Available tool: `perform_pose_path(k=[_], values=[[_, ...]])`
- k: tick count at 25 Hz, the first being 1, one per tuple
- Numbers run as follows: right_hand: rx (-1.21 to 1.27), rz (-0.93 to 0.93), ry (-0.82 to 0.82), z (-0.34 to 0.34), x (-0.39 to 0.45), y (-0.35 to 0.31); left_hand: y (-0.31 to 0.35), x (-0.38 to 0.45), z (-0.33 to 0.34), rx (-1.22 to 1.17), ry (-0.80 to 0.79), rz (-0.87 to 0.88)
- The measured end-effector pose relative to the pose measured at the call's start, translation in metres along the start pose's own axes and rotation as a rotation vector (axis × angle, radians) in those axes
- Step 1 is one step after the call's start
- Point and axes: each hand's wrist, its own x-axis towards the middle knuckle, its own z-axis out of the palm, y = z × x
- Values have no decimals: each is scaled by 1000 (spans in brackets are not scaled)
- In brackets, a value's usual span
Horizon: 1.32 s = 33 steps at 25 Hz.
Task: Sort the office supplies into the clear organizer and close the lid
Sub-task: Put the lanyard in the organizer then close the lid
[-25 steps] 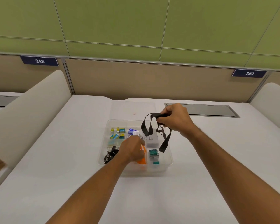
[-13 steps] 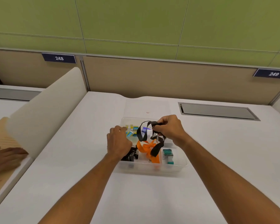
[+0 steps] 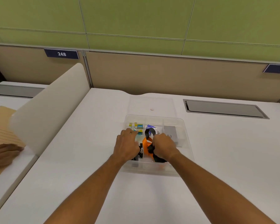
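A clear organizer [image 3: 187, 139] sits open on the white desk, its clear lid [image 3: 152, 104] lying flat just behind it. My right hand [image 3: 164, 147] is down inside the front of the organizer and grips a black lanyard [image 3: 149, 132], which loops up beside an orange lanyard [image 3: 146, 143]. My left hand [image 3: 128, 143] rests over the left compartments with its fingers loosely bent, above black binder clips [image 3: 140, 152]. Small yellow and teal boxes [image 3: 138, 126] lie in the back left compartment. A grey card [image 3: 170, 133] fills the right compartment.
A recessed grey cable hatch [image 3: 223, 109] lies at the back right of the desk. A curved white divider [image 3: 50, 107] rises on the left. Beyond it another person's hand [image 3: 2, 154] rests on a tan folder [image 3: 0, 126].
My right hand has come down from above the organizer into its front middle, bringing the black lanyard with it. My left hand has shifted left off the orange lanyard.
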Motion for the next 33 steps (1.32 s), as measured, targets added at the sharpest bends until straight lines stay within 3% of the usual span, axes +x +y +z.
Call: perform_pose_path(k=[5, 8, 13, 16, 23, 27, 33], values=[[-36, -83, -38, 16, 4, -8, 11, 0, 4, -97, -100, 95], [87, -99, -97, 10, -1, -7, 16, 2, 2, -134, -144, 135], [388, 115, 184, -33, -2, 16, 25, 6, 4, -68, -176, 136], [428, 103, 140, -41, 3, 29, 28, 8, 4, -45, -175, 130], [138, -104, 39, -14, 11, 28, 26, 9, 7, 23, -191, 220], [-16, -112, 2, -10, 11, 25, 23, 12, 12, 40, -220, 216], [-51, -115, -9, -4, 12, 13, 25, 14, 16, 146, -181, 240]])
